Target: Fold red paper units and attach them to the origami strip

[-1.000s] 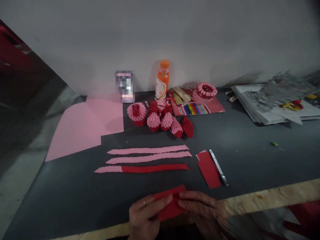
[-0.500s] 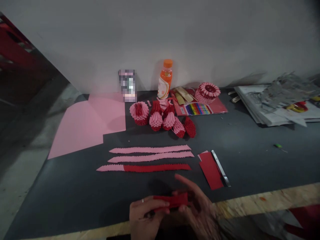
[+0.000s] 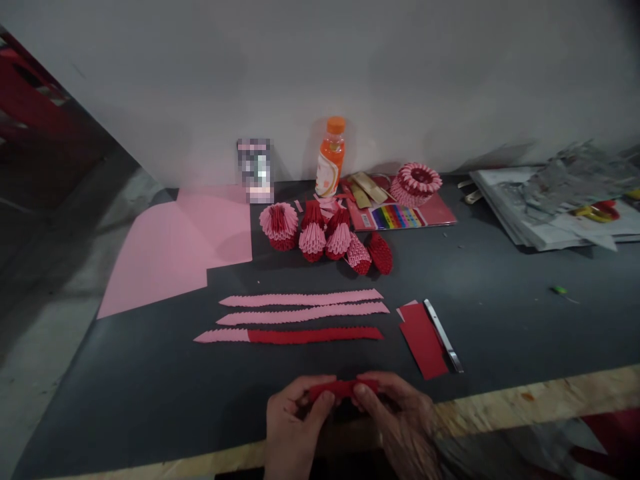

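A small folded piece of red paper (image 3: 343, 389) is stretched between my two hands near the table's front edge. My left hand (image 3: 297, 417) pinches its left end between thumb and fingers. Its right end is pinched in my right hand (image 3: 397, 413), thumb on top. Beyond the hands lie two pink zigzag-edged paper strips (image 3: 303, 312) and one pink-and-red strip (image 3: 315, 336). Right of them rests a stack of red paper rectangles (image 3: 423, 340), with a slim silver utility knife (image 3: 444, 335) alongside.
Several folded-paper pieces (image 3: 313, 233) in pink and red stand mid-table. Behind them is an orange drink bottle (image 3: 330, 159) and a paper pack (image 3: 435, 212) bearing a round paper piece (image 3: 417, 183). Pink sheets (image 3: 165, 247) lie left; papers under clear plastic (image 3: 575, 187) lie right.
My right hand's fingers were spread and have closed on the right end of the red paper. My left hand has kept its hold, its thumb now on the paper's front.
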The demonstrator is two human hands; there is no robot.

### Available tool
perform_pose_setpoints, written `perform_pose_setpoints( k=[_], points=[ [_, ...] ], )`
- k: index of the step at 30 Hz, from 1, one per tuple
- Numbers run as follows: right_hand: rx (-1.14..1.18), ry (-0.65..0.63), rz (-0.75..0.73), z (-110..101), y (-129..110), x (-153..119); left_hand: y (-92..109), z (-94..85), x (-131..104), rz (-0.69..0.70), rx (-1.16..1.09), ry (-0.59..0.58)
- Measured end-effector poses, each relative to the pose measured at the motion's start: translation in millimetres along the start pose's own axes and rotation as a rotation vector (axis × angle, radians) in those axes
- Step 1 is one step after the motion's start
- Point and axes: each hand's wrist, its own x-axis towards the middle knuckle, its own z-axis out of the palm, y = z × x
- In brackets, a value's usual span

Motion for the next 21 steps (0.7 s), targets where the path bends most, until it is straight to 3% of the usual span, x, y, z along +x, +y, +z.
perform_pose_setpoints(
  k=[5, 11, 17, 21],
  points=[
    [-0.020, -0.013, 0.012, 1, 1, 0, -4, -0.6, -1, -0.008, 0.000, 0.001],
    [-0.053, -0.022, 0.025, -5, 11, 0, -13, -13.1, 1, 0.028, 0.062, -0.155],
    [-0.070, -0.050, 0.054, -7, 17, -1, -9, -18.0, 4, 0.073, 0.140, -0.138],
    [-0.050, -0.042, 0.060, -6, 18, 1, -7, -17.7, 4, 0.176, 0.224, -0.111]
  ],
)
